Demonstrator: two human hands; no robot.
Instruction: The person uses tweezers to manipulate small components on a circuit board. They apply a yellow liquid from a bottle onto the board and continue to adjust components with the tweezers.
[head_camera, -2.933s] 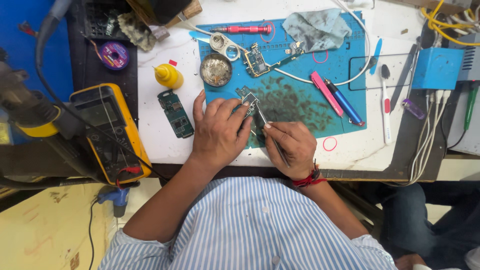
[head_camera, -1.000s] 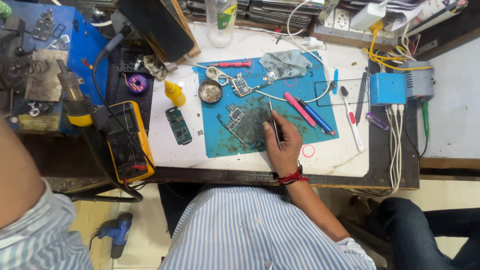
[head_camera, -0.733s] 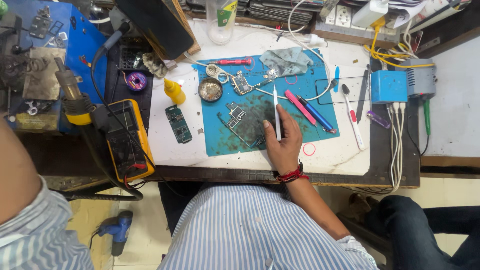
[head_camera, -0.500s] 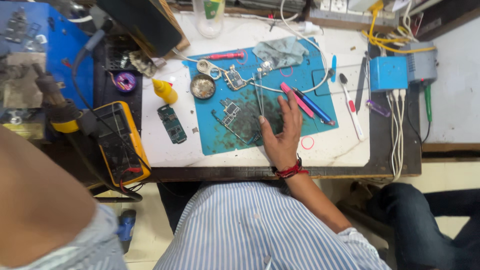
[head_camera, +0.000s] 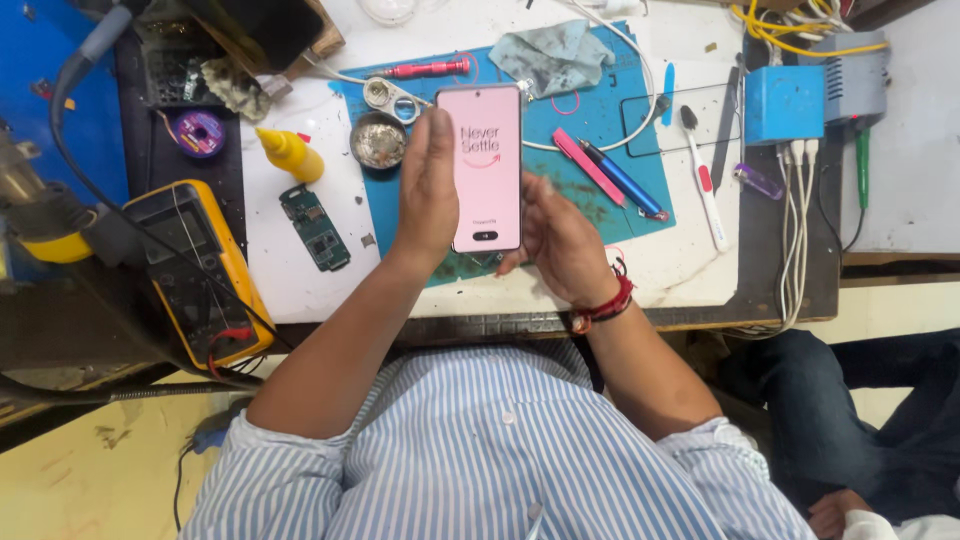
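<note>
Head view, present moment. My left hand (head_camera: 428, 190) and right hand (head_camera: 560, 235) now grip a smartphone (head_camera: 486, 168) between them, above the blue work mat (head_camera: 610, 215); the phone's pink screen is lit and faces up. Half a second ago no phone was in view: my right hand lay spread on the mat by itself and my left arm was off at 9 o'clock, filling the picture's lower corner. Both arms have since come in over the middle of the counter (head_camera: 690, 270).

At 9 o'clock from the phone lie a small metal dish (head_camera: 379, 140), a yellow bottle (head_camera: 288, 152) and a green circuit board (head_camera: 316, 226); farther out sits a yellow multimeter (head_camera: 200, 272). At 3 o'clock lie a pink pen (head_camera: 588, 167) and a blue pen (head_camera: 622, 180).

The phone and hands hide the board parts that showed on the mat earlier. My right fingertips sit behind the phone's edge, unseen. A second person's leg (head_camera: 850, 400) is cut off at 4 o'clock.
</note>
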